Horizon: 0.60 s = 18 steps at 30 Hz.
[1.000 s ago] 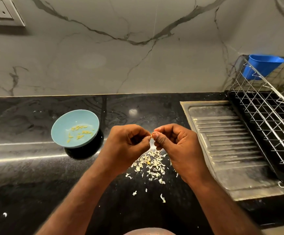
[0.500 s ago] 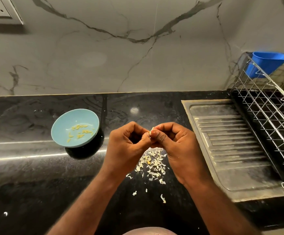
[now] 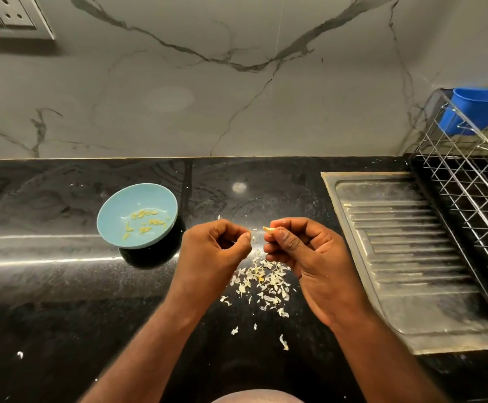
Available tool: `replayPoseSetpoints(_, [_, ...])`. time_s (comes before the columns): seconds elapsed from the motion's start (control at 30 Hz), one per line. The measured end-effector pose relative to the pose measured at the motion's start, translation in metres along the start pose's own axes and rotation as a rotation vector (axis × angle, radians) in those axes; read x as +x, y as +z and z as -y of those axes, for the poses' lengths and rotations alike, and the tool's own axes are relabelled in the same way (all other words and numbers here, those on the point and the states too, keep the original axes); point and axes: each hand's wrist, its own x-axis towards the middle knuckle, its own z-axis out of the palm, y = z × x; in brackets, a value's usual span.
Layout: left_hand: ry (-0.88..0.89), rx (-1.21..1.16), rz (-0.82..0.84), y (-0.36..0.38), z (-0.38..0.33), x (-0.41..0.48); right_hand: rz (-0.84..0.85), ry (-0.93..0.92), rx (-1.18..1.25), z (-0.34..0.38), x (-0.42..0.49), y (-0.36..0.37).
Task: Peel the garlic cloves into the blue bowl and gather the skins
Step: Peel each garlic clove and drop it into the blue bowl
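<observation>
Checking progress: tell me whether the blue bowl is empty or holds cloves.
Not empty. The blue bowl stands upright with a thin scatter of peeled cloves across its bottom, far from full.

Single wide-angle view, worn on head. Looks forward and steeply down, close over glossy black stone countertop (image 3: 62, 286). Faces pale grey-veined marble wall (image 3: 237, 97) squarely. Frames left hand (image 3: 213, 254) and right hand (image 3: 312, 257) at centre, ribbed steel drainboard (image 3: 411, 257) at right.
</observation>
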Motion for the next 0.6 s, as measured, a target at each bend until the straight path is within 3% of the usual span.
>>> replayPoseSetpoints(0.23, [-0.099,-0.258,0.226,-0.0035,-0.0099,-0.0003,-0.014,-0.151,-0.486,0.0017,-0.0015,-0.0081])
replayPoseSetpoints(0.6, [-0.024,-0.127,0.205,-0.0005,-0.0071,-0.0035,-0.061,-0.351,-0.725,-0.0020,-0.0071,-0.0027])
